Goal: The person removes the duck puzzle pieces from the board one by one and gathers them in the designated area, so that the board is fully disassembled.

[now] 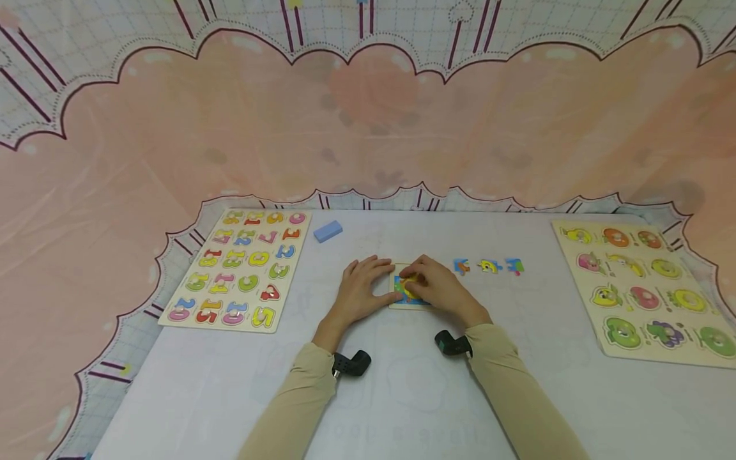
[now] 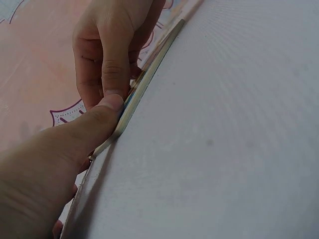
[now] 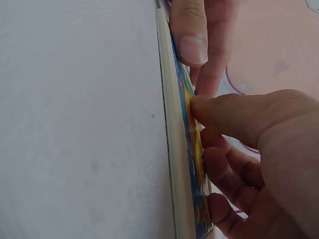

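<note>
A small jigsaw board (image 1: pixel 409 307) with a blue and yellow picture lies on the white table between both hands. My left hand (image 1: pixel 359 291) is on its left side, fingers spread and fairly straight, the thumb (image 2: pixel 112 102) resting at the board's near left part. With bent fingers, my right hand (image 1: pixel 439 284) pinches at a yellow puzzle piece (image 1: pixel 409 289) on the board; the fingers partly cover it. In the right wrist view, the thumb (image 3: pixel 199 107) and fingertips touch the yellow area of the picture. Three loose puzzle pieces (image 1: pixel 489 266) lie in a row beyond the right hand.
At the left lies a large number puzzle board (image 1: pixel 238 297). A fruit puzzle board (image 1: pixel 595 313) lies at the right. Toward the back, a blue block (image 1: pixel 328 231) rests near the number board. A patterned cloth (image 1: pixel 368 147) hangs behind the table (image 1: pixel 402 396).
</note>
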Demonstrator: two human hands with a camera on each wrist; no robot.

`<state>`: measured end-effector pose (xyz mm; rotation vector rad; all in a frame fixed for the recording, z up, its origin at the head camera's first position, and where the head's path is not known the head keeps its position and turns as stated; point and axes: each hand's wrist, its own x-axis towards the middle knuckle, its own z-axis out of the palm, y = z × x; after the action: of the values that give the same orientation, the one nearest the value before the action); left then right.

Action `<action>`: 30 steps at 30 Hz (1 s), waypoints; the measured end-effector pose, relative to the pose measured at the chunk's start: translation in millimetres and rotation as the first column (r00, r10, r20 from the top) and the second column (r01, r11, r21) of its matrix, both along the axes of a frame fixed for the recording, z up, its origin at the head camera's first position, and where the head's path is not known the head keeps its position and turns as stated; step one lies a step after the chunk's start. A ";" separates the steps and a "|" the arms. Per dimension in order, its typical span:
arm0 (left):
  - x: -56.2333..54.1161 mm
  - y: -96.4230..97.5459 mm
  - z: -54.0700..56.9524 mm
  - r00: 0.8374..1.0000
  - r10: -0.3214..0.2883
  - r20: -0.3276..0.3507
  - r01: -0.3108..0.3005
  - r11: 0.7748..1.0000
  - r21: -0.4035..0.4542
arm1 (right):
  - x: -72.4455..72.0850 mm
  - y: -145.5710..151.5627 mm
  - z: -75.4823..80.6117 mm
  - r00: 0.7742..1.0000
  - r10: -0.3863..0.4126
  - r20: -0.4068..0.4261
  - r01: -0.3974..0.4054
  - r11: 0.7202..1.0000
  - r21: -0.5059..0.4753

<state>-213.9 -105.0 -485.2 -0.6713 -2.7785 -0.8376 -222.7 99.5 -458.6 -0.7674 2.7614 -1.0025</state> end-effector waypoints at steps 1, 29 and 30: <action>0.1 0.1 0.4 1.000 -0.001 -0.001 0.001 1.000 0.002 | 0.1 -0.1 -0.3 1.000 -0.006 0.009 0.006 1.000 -0.004; 0.6 0.7 1.7 1.000 -0.005 0.000 0.005 1.000 0.020 | -2.8 -0.6 -6.3 0.999 -0.004 0.054 0.008 0.997 -0.079; 0.5 0.7 1.7 1.000 -0.004 0.001 0.004 1.000 0.018 | -3.1 -0.8 -6.2 0.998 -0.004 0.059 0.008 0.997 -0.078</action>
<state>-213.4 -104.3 -483.5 -0.6738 -2.7684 -0.8633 -225.8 98.7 -464.9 -0.7284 2.6907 -1.1222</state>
